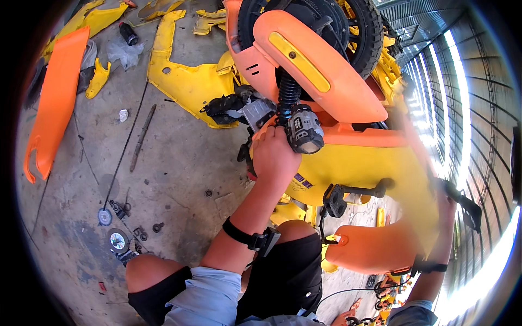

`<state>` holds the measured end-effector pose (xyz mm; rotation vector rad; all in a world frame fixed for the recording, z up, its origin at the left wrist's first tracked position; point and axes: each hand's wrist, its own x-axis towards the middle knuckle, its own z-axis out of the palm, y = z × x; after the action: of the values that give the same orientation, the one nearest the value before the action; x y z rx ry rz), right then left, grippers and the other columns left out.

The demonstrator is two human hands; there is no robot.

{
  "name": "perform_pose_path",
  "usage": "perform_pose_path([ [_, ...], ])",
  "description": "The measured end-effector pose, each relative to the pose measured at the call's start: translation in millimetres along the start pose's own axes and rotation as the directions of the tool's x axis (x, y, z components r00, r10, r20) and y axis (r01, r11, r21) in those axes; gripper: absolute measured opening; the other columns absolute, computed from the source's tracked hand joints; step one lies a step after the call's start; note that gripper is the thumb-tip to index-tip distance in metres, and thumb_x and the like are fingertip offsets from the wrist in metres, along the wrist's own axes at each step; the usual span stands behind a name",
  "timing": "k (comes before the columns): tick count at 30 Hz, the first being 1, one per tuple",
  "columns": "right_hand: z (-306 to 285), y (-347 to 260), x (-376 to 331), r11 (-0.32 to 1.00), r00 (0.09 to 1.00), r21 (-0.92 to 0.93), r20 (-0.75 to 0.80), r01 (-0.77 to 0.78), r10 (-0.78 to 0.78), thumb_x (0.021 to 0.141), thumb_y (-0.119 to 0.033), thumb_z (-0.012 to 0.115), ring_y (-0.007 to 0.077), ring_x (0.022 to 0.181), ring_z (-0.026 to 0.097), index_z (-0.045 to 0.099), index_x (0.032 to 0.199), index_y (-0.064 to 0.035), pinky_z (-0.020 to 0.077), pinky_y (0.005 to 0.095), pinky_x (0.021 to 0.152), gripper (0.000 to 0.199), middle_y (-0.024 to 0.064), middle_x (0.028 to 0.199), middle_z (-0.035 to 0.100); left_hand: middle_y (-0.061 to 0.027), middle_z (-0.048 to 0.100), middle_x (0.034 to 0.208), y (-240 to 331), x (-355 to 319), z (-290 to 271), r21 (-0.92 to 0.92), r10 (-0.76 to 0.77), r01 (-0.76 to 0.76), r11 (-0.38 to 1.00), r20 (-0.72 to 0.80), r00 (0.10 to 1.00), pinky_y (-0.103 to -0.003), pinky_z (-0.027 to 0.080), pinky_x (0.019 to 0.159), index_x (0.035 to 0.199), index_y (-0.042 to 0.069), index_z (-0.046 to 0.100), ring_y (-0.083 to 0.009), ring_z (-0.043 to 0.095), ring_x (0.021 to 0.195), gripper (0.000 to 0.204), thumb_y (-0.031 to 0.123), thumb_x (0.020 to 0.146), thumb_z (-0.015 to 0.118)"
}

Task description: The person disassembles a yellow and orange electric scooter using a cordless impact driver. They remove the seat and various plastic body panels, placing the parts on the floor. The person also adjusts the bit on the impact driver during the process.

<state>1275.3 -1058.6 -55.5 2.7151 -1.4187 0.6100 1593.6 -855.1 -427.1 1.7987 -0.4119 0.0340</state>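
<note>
My left hand (pixel 276 153) is wrapped round a grey and black cordless impact driver (pixel 304 130). The tool is against the orange and yellow scooter, beside a black coil spring (pixel 289 91); its tip is hidden. Far to the right, my right hand (pixel 446 198) is at the edge of a yellow panel (pixel 421 198) and seems to grip it. Panel and hand are smeared by motion, and the fingers do not show clearly. A black flat-ended part (pixel 465 207) juts out beside that hand. Between my hands, a pedal (pixel 334 201) sticks out on its crank.
A black tyre (pixel 367 41) and an orange fender (pixel 304 60) rise ahead. Yellow panels (pixel 190 81) and a long orange panel (pixel 57 103) lie on the concrete floor. Grinding discs (pixel 117 239), small metal parts (pixel 157 226) and a rod (pixel 143 138) are at the left.
</note>
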Motion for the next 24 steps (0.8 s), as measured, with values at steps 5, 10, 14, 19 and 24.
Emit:
perform_pose_path([
  [5,-3.6,8.5,2.7,1.000,1.000,-0.007,0.021,-0.017,0.017,0.099,-0.016,0.059,0.0161,0.100,0.059,0.067,0.117,-0.0007,0.0459,0.0312,0.092,0.025,0.0066,0.107,0.067,-0.0119,0.063,0.094,4.4,0.0,-2.0,0.081,0.008,-0.009,0.997,0.019,1.000,-0.045,0.048,0.086,0.095,0.004,0.062,-0.0313,0.064,0.094,0.030,0.018,0.072,0.073],
  [10,-3.7,2.7,3.3,0.998,1.000,-0.057,0.015,-0.004,0.005,0.099,-0.017,0.059,0.0152,0.098,0.059,0.067,0.116,-0.0013,0.0460,0.0307,0.090,0.024,0.0058,0.105,0.067,-0.0122,0.063,0.096,7.3,0.7,-6.2,0.071,-0.011,0.008,0.997,0.048,0.999,-0.045,0.048,0.086,0.096,0.004,0.062,-0.0316,0.064,0.095,0.030,0.018,0.072,0.072],
  [14,-4.6,5.9,3.6,1.000,1.000,-0.023,0.005,-0.006,0.006,0.099,-0.017,0.059,0.0140,0.098,0.058,0.068,0.116,-0.0009,0.0460,0.0303,0.090,0.025,0.0044,0.106,0.067,-0.0117,0.063,0.096,6.0,-0.5,-6.0,0.057,-0.002,0.002,0.998,0.009,1.000,-0.045,0.048,0.087,0.097,0.004,0.063,-0.0316,0.064,0.095,0.031,0.019,0.072,0.073],
  [19,-2.2,-3.5,-1.6,0.999,0.999,0.039,0.012,0.033,-0.034,0.099,-0.016,0.060,0.0138,0.099,0.059,0.068,0.117,-0.0002,0.0462,0.0304,0.091,0.025,0.0041,0.107,0.067,-0.0125,0.065,0.092,-6.0,0.6,-7.7,-0.045,0.027,-0.028,0.999,-0.027,0.999,-0.045,0.050,0.086,0.093,0.004,0.064,-0.0332,0.065,0.093,0.031,0.024,0.072,0.075],
  [24,-4.7,-2.9,-1.4,0.999,0.999,0.001,0.009,0.041,-0.041,0.099,-0.016,0.060,0.0145,0.100,0.059,0.068,0.117,0.0002,0.0463,0.0309,0.091,0.026,0.0053,0.107,0.067,-0.0135,0.066,0.090,-14.3,-1.7,-13.9,-0.200,-0.020,0.014,0.980,-0.028,0.999,-0.046,0.053,0.079,0.091,0.004,0.065,-0.0370,0.065,0.088,0.030,0.024,0.071,0.077],
])
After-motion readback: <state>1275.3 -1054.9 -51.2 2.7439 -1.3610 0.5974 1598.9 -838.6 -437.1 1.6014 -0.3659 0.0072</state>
